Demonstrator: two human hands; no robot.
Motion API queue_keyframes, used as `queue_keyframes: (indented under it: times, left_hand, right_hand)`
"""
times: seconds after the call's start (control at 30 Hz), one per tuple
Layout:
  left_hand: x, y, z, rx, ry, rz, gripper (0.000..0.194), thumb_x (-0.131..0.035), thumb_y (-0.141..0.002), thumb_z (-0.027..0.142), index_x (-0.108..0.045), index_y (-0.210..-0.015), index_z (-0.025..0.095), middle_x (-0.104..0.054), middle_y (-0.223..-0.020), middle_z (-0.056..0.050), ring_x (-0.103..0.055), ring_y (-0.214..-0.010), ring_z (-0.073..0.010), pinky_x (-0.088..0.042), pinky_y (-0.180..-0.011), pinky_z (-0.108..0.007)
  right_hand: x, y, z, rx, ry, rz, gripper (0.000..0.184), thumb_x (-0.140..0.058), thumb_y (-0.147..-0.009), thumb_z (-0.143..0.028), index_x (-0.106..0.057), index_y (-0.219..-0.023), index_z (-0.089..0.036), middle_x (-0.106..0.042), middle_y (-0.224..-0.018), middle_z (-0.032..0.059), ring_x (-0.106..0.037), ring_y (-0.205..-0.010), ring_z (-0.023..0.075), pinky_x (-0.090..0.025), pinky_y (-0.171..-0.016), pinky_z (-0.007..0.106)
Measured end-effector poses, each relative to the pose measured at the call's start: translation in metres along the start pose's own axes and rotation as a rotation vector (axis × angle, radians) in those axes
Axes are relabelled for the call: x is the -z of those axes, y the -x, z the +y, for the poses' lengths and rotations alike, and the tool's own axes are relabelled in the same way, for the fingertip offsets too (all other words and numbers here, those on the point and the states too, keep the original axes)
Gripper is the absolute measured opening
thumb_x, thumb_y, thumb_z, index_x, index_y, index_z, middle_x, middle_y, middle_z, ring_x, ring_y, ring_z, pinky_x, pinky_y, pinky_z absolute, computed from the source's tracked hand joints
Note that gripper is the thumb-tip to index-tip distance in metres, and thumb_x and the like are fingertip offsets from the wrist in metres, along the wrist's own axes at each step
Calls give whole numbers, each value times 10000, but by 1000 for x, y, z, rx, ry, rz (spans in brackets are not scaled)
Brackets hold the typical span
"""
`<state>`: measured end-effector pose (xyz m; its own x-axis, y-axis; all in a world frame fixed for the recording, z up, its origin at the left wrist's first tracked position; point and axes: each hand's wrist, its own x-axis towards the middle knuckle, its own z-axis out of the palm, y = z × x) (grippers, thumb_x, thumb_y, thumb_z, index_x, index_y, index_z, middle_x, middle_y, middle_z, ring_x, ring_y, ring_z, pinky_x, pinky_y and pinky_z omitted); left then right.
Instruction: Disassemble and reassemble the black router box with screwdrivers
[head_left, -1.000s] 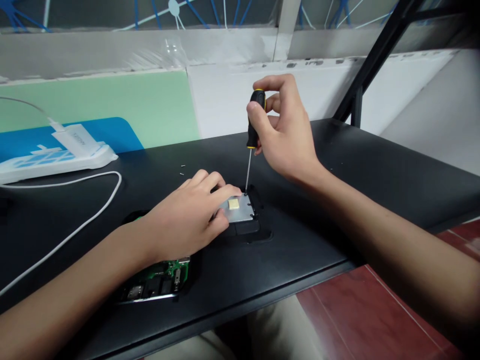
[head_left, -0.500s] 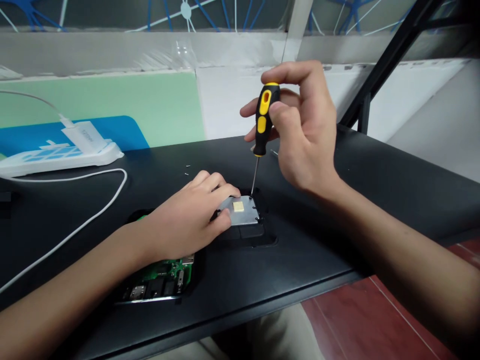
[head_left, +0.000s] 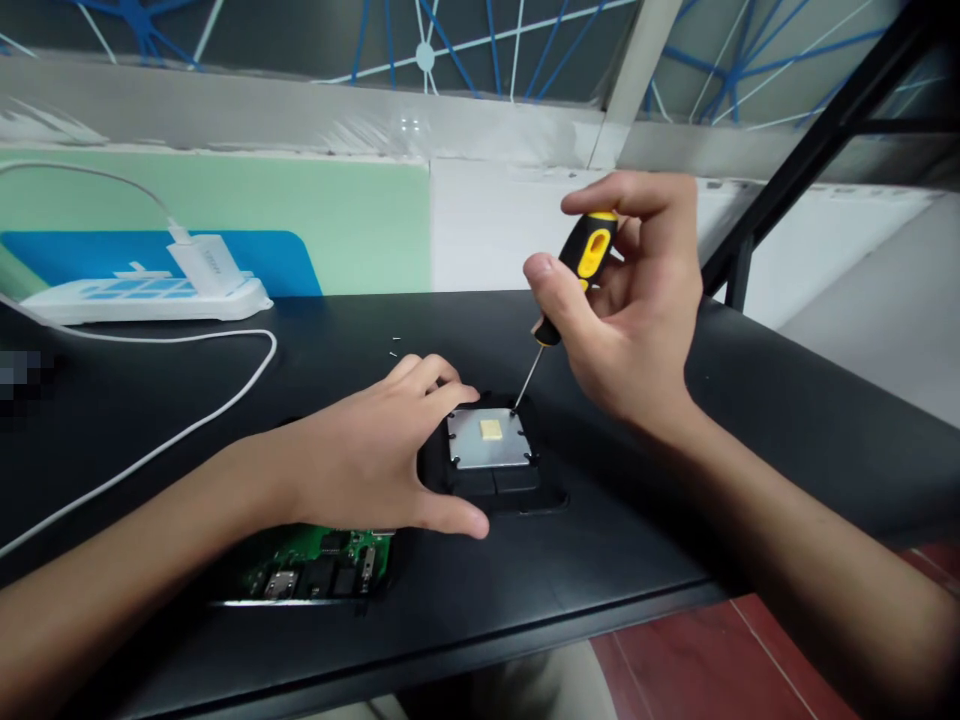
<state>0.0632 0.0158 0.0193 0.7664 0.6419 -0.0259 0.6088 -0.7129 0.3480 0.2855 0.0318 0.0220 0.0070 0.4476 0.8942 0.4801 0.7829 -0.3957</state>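
My right hand [head_left: 630, 290] grips a black and yellow screwdriver [head_left: 598, 256], tilted with its handle to the upper right. The screwdriver's tip meets the far right corner of a silver metal plate [head_left: 469, 450]. A small cream square pad [head_left: 490, 430] sits on the plate, which lies in a black plastic case part [head_left: 551, 500]. My left hand [head_left: 382, 450] is spread at the left of the case part, thumb and fingers wide apart. Its fingertips are by the plate's far edge. Under my left forearm lies a green circuit board [head_left: 322, 560], partly hidden.
Two tiny screws [head_left: 394, 353] lie on the black table [head_left: 600, 590], beyond my left hand. A white power strip [head_left: 150, 300] with a plugged-in charger [head_left: 208, 266] stands at the back left. A white cable [head_left: 202, 415] loops across the table's left side.
My left thumb has come off the plate and swung toward me, so the hand is wider. The screwdriver now leans more to the right, its tip still at the same corner. The view has shifted.
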Motion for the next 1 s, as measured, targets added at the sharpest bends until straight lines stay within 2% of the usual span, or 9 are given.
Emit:
queue_keyframes:
  times: [0.1, 0.27, 0.37, 0.47, 0.6, 0.77, 0.83, 0.9, 1.0]
  left_hand:
    - [-2, 2, -1, -14, -44, 1, 964, -749, -746, 750, -496, -1485, 184, -491, -1423, -126, -437, -1338, -336, -451, -1126, -449]
    - [-5, 4, -2, -34, -75, 24, 955, -712, -772, 767, -520, -1468, 141, -508, -1405, -153, -462, -1301, -344, -447, -1109, -447]
    - [-6, 5, -3, -39, -71, 42, 959, -701, -783, 764, -509, -1479, 132, -515, -1410, -158, -472, -1297, -352, -447, -1098, -457]
    - [-6, 5, -1, -42, -67, 49, 966, -701, -787, 758, -503, -1481, 116, -524, -1402, -168, -473, -1296, -357, -443, -1096, -466]
    - [-4, 5, 1, -35, -73, 27, 962, -700, -793, 749, -498, -1480, 106, -545, -1378, -173, -479, -1277, -361, -438, -1092, -486]
    - [-4, 4, 0, -45, -100, 27, 967, -677, -810, 759, -495, -1482, 87, -543, -1386, -184, -486, -1268, -359, -441, -1081, -480]
    - [-4, 4, 0, -44, -118, 25, 968, -669, -813, 767, -497, -1478, 86, -540, -1381, -185, -488, -1260, -355, -439, -1080, -475]
    - [-4, 4, 0, -46, -130, 25, 953, -672, -810, 768, -510, -1463, 93, -541, -1370, -180, -491, -1246, -347, -436, -1083, -469]
    - [-4, 3, 1, -44, -133, 26, 889, -683, -807, 759, -559, -1400, 108, -549, -1344, -169, -502, -1218, -334, -446, -1067, -460]
  right_hand:
    - [1, 0, 1, 28, 3, 12, 269, -701, -926, -423, -596, -1148, -316, -626, -1049, 0, -615, -717, 93, -529, -541, 217]
    - [2, 1, -2, -61, -105, -36, 246, -479, -1044, -394, -610, -1240, -325, -693, -1157, 34, -713, -833, 136, -623, -633, 270]
    - [1, 0, -5, -22, -128, -23, 227, -533, -1023, -370, -640, -1209, -297, -711, -1054, 34, -718, -855, 150, -644, -661, 299]
    - [-1, 0, -6, 10, -93, -9, 225, -596, -992, -351, -654, -1203, -300, -662, -931, 7, -674, -740, 131, -614, -609, 293]
    - [-1, -1, -5, -14, -29, 0, 219, -657, -950, -351, -651, -1169, -353, -559, -829, -22, -566, -618, 117, -520, -520, 275]
    - [-1, -4, -7, 17, -58, 62, 162, -722, -896, -368, -660, -1039, -325, -604, -950, -12, -593, -670, 116, -484, -488, 269]
    - [-1, -5, -7, 17, -21, 90, 156, -749, -874, -359, -685, -1006, -307, -635, -1003, -1, -618, -701, 123, -505, -501, 278]
    - [1, -5, -6, 6, 3, 90, 153, -735, -886, -356, -705, -1026, -300, -658, -953, 4, -649, -720, 142, -559, -567, 312]
    - [3, -4, -2, -25, -45, 43, 178, -581, -980, -370, -682, -1116, -314, -695, -880, 11, -698, -730, 179, -608, -630, 371]
